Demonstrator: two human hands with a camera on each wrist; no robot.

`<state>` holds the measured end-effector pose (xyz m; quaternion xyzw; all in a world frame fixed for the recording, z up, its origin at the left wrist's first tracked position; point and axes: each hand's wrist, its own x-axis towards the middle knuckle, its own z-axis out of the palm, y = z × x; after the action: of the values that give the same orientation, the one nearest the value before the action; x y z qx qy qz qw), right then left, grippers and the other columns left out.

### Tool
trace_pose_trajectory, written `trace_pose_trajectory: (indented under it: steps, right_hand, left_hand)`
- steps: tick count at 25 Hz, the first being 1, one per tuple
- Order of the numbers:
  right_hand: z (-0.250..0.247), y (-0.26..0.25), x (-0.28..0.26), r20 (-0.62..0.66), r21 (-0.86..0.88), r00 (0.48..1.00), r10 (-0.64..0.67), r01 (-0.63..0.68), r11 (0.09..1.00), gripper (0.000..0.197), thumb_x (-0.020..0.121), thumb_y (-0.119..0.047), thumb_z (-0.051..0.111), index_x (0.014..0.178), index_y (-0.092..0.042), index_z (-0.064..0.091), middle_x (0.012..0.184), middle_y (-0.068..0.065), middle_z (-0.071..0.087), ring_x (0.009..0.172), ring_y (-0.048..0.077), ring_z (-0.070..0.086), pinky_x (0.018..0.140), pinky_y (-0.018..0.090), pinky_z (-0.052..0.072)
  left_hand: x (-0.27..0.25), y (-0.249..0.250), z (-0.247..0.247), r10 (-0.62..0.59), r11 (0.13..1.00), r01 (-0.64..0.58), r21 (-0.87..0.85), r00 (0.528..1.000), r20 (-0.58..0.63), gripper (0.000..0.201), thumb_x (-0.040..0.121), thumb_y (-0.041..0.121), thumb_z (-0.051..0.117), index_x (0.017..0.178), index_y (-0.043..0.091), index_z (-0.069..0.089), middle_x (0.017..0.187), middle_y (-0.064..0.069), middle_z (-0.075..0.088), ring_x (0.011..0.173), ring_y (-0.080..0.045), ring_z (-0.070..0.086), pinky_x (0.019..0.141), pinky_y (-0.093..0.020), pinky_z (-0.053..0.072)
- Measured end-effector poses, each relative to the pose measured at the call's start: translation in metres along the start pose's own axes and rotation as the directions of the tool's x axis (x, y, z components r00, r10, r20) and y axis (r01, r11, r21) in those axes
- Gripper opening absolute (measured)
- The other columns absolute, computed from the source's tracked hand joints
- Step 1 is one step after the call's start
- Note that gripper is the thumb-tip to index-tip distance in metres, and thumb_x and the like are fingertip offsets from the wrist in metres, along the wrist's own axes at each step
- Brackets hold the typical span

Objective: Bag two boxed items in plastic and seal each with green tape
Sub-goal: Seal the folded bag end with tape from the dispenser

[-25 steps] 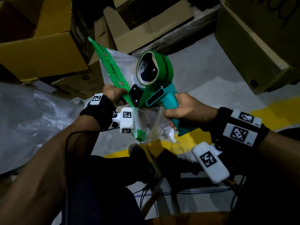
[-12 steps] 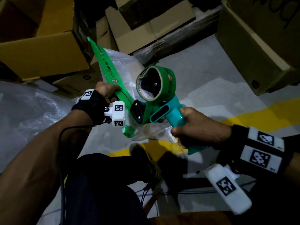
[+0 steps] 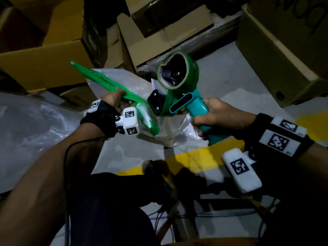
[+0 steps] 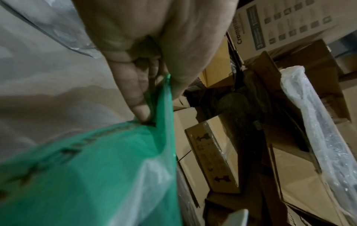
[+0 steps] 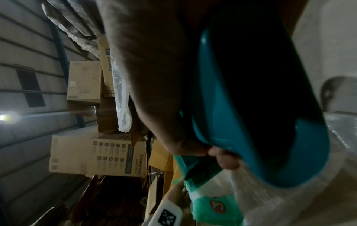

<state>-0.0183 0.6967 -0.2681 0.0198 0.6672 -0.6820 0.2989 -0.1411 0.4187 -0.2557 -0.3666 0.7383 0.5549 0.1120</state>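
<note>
At the far left a sheet of clear plastic (image 3: 26, 132) lies on the floor below stacked cardboard boxes (image 3: 44, 55). The left hand (image 3: 112, 100) holds a plastic-bagged item (image 3: 124, 82) in the air above the person's lap, fingers and thumb pinching green tape (image 3: 104, 81) against the bag. The free end of that strip runs up and to the left, past the bag's edge; its other end runs down and right to the tape dispenser (image 3: 177, 96). The dispenser's green roll (image 3: 179, 71) sits on top, its open core facing the camera, and the teal handle slants down to the right. The right hand (image 3: 216, 118) is wrapped tightly around that handle. Further right a yellow line (image 3: 198, 157) crosses the grey floor.
</note>
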Motion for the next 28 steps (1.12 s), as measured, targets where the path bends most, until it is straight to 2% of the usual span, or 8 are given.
trace_pose_trajectory:
  steps: [5, 8, 12, 16, 19, 21, 25, 28]
  right_hand:
    - [-0.002, 0.014, 0.003, 0.076, -0.007, 0.991, 0.106, -0.106, 0.994, 0.025, 0.084, 0.011, 0.054, 0.109, 0.015, 0.048, 0.067, 0.018, 0.045, 0.052, 0.027, 0.051, 0.048, 0.032, 0.046]
    - [-0.002, 0.017, 0.001, 0.082, -0.021, 0.988, 0.134, -0.133, 0.991, 0.04, 0.083, 0.011, 0.056, 0.12, 0.018, 0.041, 0.068, 0.016, 0.045, 0.049, 0.026, 0.051, 0.047, 0.032, 0.046]
    - [-0.004, 0.02, -0.003, 0.093, -0.04, 0.984, 0.152, -0.149, 0.988, 0.038, 0.084, 0.008, 0.058, 0.118, 0.015, 0.045, 0.062, 0.013, 0.05, 0.05, 0.028, 0.054, 0.05, 0.033, 0.049]
    - [0.0, 0.023, -0.006, 0.111, -0.028, 0.981, 0.157, -0.154, 0.988, 0.037, 0.084, 0.01, 0.055, 0.118, 0.018, 0.043, 0.063, 0.014, 0.047, 0.049, 0.028, 0.053, 0.048, 0.033, 0.048]
    - [0.002, 0.023, -0.009, 0.119, -0.016, 0.981, 0.154, -0.153, 0.988, 0.028, 0.085, 0.012, 0.054, 0.111, 0.018, 0.047, 0.06, 0.014, 0.046, 0.049, 0.027, 0.052, 0.047, 0.032, 0.048]
    - [0.003, 0.021, -0.011, 0.111, -0.01, 0.983, 0.149, -0.148, 0.989, 0.02, 0.085, 0.013, 0.052, 0.105, 0.008, 0.05, 0.059, 0.014, 0.045, 0.047, 0.027, 0.051, 0.044, 0.03, 0.048]
    - [0.007, 0.022, -0.008, 0.103, -0.013, 0.985, 0.137, -0.136, 0.991, 0.023, 0.085, 0.013, 0.052, 0.106, 0.004, 0.05, 0.059, 0.014, 0.046, 0.046, 0.026, 0.052, 0.045, 0.031, 0.048]
    - [0.009, 0.02, -0.007, 0.094, -0.003, 0.987, 0.13, -0.13, 0.992, 0.024, 0.085, 0.011, 0.055, 0.107, 0.004, 0.051, 0.064, 0.016, 0.048, 0.047, 0.025, 0.054, 0.046, 0.032, 0.05]
  left_hand:
    - [-0.005, -0.021, 0.004, -0.033, 0.994, 0.042, -0.096, 0.995, 0.093, 0.028, 0.102, 0.025, 0.042, 0.082, 0.006, 0.045, 0.051, -0.008, 0.055, 0.035, -0.013, 0.054, 0.048, -0.026, 0.054]
    - [-0.021, -0.024, 0.002, -0.08, 0.984, 0.067, 0.165, 0.994, 0.075, 0.042, 0.094, 0.048, 0.052, 0.097, 0.006, 0.049, 0.081, -0.009, 0.05, 0.065, -0.023, 0.06, 0.052, -0.027, 0.054]
    - [-0.042, -0.039, 0.01, -0.184, 0.862, 0.087, 0.499, 0.972, 0.147, 0.061, 0.081, 0.063, 0.059, 0.094, 0.003, 0.051, 0.074, -0.012, 0.057, 0.055, -0.027, 0.065, 0.046, -0.03, 0.056]
    - [-0.044, -0.045, 0.024, -0.168, 0.834, 0.047, 0.55, 0.971, 0.172, 0.059, 0.082, 0.051, 0.066, 0.106, -0.001, 0.052, 0.073, -0.018, 0.06, 0.047, -0.027, 0.065, 0.046, -0.031, 0.055]
    - [-0.048, -0.049, 0.031, -0.112, 0.861, -0.014, 0.509, 0.97, 0.215, 0.028, 0.09, 0.027, 0.062, 0.1, 0.002, 0.055, 0.059, -0.014, 0.059, 0.038, -0.023, 0.061, 0.042, -0.031, 0.055]
    - [-0.049, -0.054, 0.035, -0.07, 0.88, -0.051, 0.471, 0.969, 0.235, 0.012, 0.094, 0.017, 0.057, 0.092, 0.005, 0.056, 0.053, -0.012, 0.061, 0.032, -0.018, 0.057, 0.037, -0.028, 0.052]
    - [-0.043, -0.061, 0.034, 0.038, 0.915, -0.121, 0.385, 0.976, 0.217, 0.015, 0.092, 0.011, 0.059, 0.104, 0.002, 0.061, 0.077, -0.017, 0.063, 0.036, -0.015, 0.058, 0.037, -0.023, 0.049]
    - [-0.038, -0.062, 0.033, 0.082, 0.934, -0.137, 0.331, 0.981, 0.176, 0.009, 0.089, 0.007, 0.062, 0.098, 0.003, 0.063, 0.075, -0.013, 0.063, 0.037, -0.014, 0.059, 0.036, -0.022, 0.048]
